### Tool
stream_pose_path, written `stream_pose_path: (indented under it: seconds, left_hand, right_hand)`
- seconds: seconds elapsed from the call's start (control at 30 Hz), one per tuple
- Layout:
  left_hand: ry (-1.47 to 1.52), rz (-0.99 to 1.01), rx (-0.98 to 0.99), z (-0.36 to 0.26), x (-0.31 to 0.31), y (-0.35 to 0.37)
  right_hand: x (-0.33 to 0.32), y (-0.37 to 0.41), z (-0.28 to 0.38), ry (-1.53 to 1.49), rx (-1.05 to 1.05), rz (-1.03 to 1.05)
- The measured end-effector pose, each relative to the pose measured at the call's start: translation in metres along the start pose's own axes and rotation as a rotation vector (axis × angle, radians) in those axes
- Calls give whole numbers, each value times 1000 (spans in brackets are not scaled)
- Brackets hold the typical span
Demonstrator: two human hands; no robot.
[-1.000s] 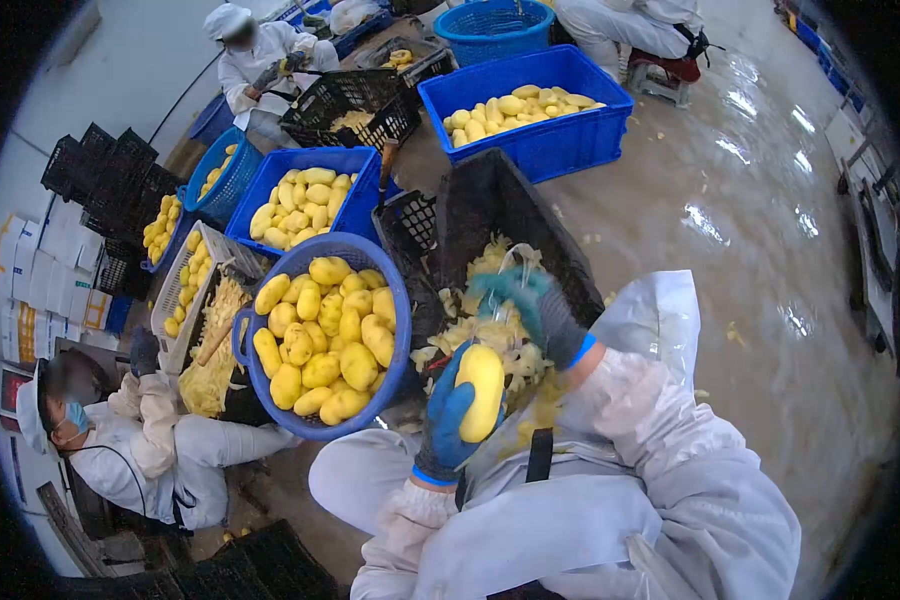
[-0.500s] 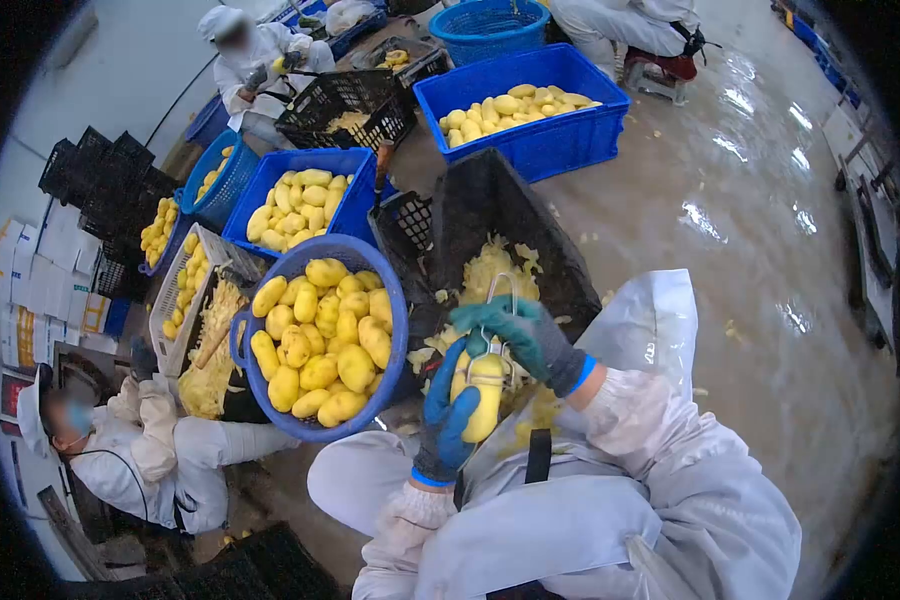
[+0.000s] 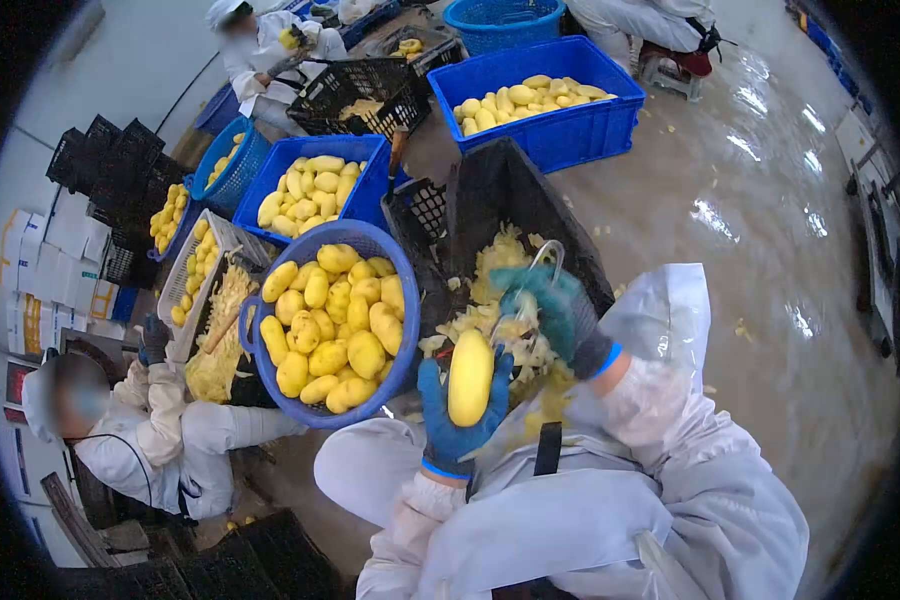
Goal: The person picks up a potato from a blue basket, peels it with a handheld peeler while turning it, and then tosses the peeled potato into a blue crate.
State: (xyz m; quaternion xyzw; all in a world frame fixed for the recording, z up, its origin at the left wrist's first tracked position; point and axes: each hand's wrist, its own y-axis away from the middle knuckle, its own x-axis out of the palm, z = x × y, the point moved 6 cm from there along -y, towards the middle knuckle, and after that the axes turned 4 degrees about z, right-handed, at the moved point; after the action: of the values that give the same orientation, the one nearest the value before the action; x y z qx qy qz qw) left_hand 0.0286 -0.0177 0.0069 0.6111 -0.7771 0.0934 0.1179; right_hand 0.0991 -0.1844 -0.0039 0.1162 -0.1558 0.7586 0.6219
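Centre frame, the left hand (image 3: 452, 420) grips a peeled potato (image 3: 470, 378) upright; the right hand (image 3: 550, 305) clutches a peeler (image 3: 540, 262) above the black crate (image 3: 530, 200).

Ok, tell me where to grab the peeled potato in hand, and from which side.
Grip the lower half of the peeled potato, coming from below as the left hand does. It stands upright and long, so a wrap round its base leaves the top free for the peeler in the right hand.

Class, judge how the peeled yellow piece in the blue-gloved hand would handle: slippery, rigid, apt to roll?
Probably slippery: the peeled yellow piece looks smooth and glossy in the left hand. Likely stiff: its top stands unsupported. Its rounded oval shape would probably roll.
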Motion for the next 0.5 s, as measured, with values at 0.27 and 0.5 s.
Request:
stream_pose_path:
  seconds: [0.27,0.5]
  left_hand:
    - [-182,276,-378,4,3,1]
    - [243,216,-158,54,-36,2]
  right_hand:
    - [57,6,-10,40,24,137]
    - [-8,-5,17,747,-305,-112]
